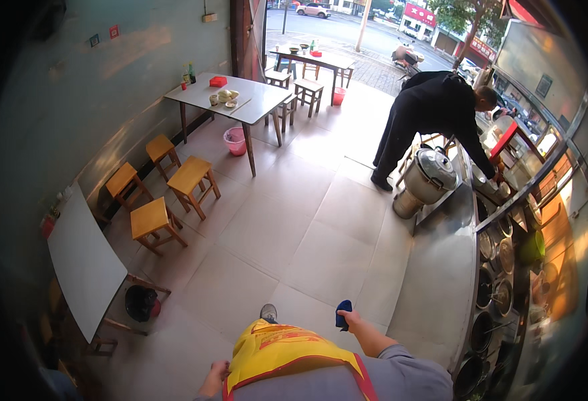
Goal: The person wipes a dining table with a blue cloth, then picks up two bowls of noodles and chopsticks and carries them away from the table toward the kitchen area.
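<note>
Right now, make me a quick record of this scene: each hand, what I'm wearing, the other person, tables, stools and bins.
Right hand: gripping a dark blue item, possibly a cloth
Left hand: low beside the apron, fingers curled; contents unclear
Wearing: yellow apron with red edging
Other person: in black, bending toward the counter, beside a lidded metal pot
Left table: white top, dark-lined bin alongside
Stools: four yellowish wooden ones between two white-topped tables
</note>
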A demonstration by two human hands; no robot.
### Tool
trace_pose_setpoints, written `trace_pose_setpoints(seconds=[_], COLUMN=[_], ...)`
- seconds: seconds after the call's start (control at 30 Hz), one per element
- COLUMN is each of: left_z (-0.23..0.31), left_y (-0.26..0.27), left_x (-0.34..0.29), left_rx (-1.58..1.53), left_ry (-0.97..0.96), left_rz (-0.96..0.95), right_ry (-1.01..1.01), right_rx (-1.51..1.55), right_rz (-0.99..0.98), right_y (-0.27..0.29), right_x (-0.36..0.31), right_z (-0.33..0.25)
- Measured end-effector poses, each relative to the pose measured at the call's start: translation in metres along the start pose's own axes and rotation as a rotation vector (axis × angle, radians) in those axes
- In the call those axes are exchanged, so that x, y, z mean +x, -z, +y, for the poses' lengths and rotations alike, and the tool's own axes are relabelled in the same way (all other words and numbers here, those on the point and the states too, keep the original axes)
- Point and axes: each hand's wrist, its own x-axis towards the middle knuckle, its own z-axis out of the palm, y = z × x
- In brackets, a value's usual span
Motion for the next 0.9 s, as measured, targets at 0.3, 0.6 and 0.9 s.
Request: trace_pose_setpoints(seconds=[0.3,0.6,0.9], left_z=[0.465,0.682,0.869], left_y=[-0.173,-0.419,-0.595], left_x=[0.035,0.030,0.032], left_rx=[0.367,0.528,1.094], left_ry=[-0.428,-0.427,-0.744], left_rz=[-0.092,-0.257,-0.425], right_ry=[-0.092,-0.345,0.325], right_rx=[0.188,-0.152,-0.067], right_rz=[0.118,0.336,0.074], right_y=[-0.025,-0.022,-0.061], right_x=[0.072,0.262,0.479], right_z=[-0.109,-0.284,-0.745])
